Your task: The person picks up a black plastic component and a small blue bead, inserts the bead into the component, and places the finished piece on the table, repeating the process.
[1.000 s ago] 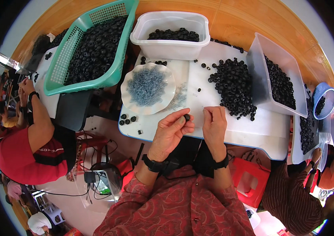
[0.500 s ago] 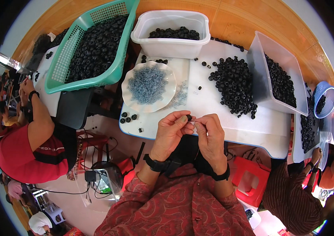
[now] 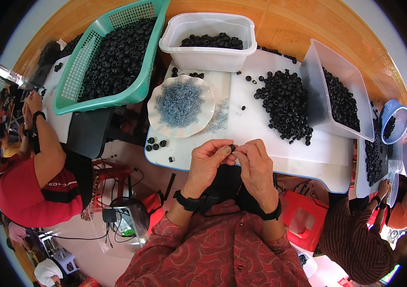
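- Right now, the left hand (image 3: 206, 165) pinches a small black piece (image 3: 232, 148) with its thumb and fingers.
- The right hand (image 3: 257, 170) is just beside it, with its fingertips close together; you cannot tell what they have hold of.
- The black piece is by the near edge of the white table (image 3: 304, 165).
- Far and left of the hands, a wavy white plate (image 3: 157, 118) holds tiny clear bits (image 3: 179, 103).
- Far and right is a black pile (image 3: 285, 105), near 1 clear bin (image 3: 317, 103).
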{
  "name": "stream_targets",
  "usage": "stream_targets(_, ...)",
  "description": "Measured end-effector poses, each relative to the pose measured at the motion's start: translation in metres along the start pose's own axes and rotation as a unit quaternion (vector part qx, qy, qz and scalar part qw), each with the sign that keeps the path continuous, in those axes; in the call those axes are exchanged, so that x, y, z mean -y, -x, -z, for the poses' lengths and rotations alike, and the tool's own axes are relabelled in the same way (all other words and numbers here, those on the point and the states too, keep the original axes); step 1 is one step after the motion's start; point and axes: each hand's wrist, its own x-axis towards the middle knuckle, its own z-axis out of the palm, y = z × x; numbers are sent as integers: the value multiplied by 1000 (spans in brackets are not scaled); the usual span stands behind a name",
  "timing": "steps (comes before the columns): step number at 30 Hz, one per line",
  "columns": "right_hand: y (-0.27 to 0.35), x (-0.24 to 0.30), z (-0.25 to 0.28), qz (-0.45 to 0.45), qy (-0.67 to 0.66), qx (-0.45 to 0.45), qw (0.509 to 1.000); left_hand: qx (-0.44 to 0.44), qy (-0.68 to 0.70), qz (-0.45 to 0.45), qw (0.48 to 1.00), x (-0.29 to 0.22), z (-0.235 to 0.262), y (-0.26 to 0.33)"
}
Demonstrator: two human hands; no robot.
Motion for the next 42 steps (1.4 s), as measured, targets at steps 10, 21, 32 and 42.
stream_targets(10, -2, -15, -7, -42, -110, 4, 993, 53, 77, 67, 993, 5, 12, -2)
stream_targets(21, -49, -38, 1, 13, 108, 19, 994, 20, 176, 100, 979, -4, 12, -6)
stream_targets(32, -78, -67, -17, 50, 225, 40, 972, 22, 169, 111, 979, -6, 15, -5)
stream_targets(42, -64, -70, -5, -136, -80, 10, 987, 25, 167, 100, 980, -4, 17, -5)
